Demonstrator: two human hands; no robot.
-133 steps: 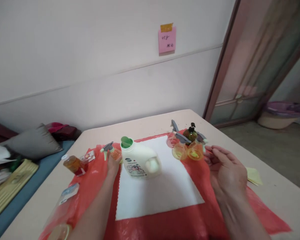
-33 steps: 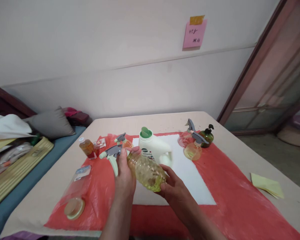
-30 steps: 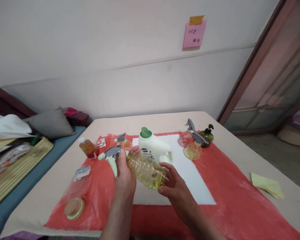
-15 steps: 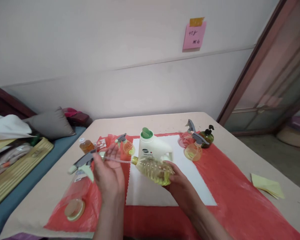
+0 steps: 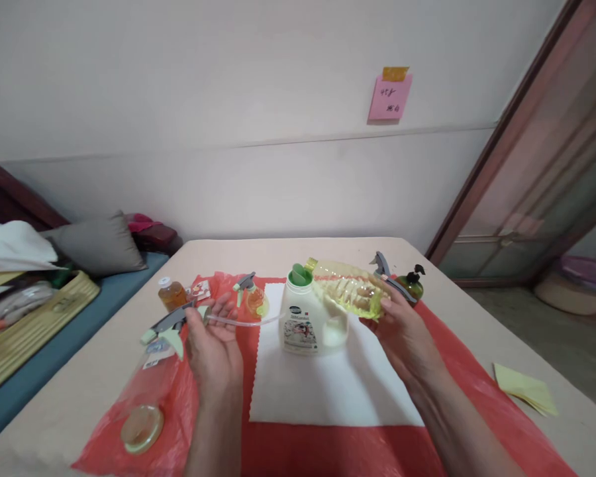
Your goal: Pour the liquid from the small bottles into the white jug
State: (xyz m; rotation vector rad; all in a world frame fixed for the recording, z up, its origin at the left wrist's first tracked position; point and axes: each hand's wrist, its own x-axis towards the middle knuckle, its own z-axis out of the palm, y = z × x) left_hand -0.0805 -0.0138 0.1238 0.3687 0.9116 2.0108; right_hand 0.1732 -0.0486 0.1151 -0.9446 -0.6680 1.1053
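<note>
- Nearest the camera, at the left front corner of the red plastic sheet (image 5: 457,371), a clear bottle (image 5: 142,424) lies on its side
- The white cloth (image 5: 328,391) lies flat on the middle of the sheet, between the two forearms
- The left hand (image 5: 213,344) pinches the spray head (image 5: 171,324) between thumb and fingers, its thin dip tube (image 5: 243,322) trailing right toward the white jug
- The right hand (image 5: 402,328) is wrapped around the base of the yellow bottle (image 5: 350,288), held off the table, tilted, its open neck just beside the jug's mouth
- The white detergent jug (image 5: 305,318) stands upright on the cloth, green spout open
- Beyond sit a small amber bottle (image 5: 171,293), an orange sprayer (image 5: 251,297) and a dark green pump bottle (image 5: 413,283)
- On the wall hangs a pink note (image 5: 390,96)
</note>
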